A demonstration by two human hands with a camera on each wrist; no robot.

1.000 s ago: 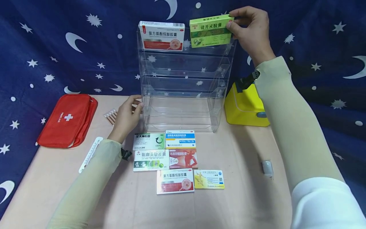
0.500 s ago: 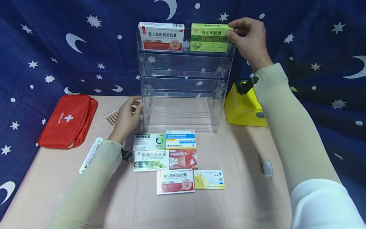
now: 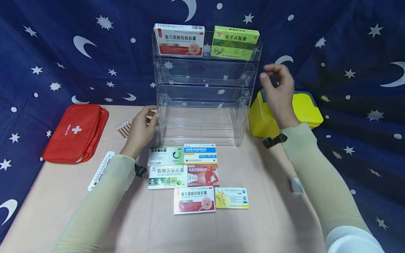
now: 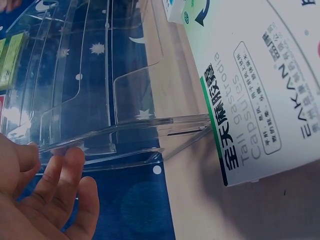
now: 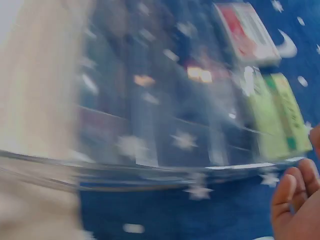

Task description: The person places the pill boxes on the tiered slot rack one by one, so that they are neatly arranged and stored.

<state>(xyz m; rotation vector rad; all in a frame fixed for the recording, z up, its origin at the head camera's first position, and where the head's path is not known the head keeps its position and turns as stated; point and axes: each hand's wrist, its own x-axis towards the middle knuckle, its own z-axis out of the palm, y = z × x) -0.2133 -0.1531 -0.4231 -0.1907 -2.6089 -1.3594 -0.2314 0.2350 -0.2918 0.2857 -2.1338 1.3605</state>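
– Touching what with the left hand (image 3: 141,127)?
– Holding lightly the left edge of the clear rack (image 3: 205,95), with fingers bent at it.
– And with the right hand (image 3: 280,93)?
– Held in the air beside the rack, apart from it, with fingers bent around nothing and only a narrow gap to the thumb.
– And the green carton (image 3: 235,43), where?
– In the top tier, on the right, tilted a little; on the left, a red-and-white carton (image 3: 179,40).
– And around, what in the way?
– Before the foot of the rack, on the counter (image 3: 221,232), six flat cartons (image 3: 203,175), close together. To the left, cotton swabs (image 3: 124,129), a white thermometer (image 3: 100,172) near the left sleeve (image 3: 101,207), and a red first-aid pouch (image 3: 74,135). Behind the right hand, covered in part, a yellow box (image 3: 305,109). Just beside the right sleeve (image 3: 321,182), a small pale thing (image 3: 296,186), too unclear for naming.
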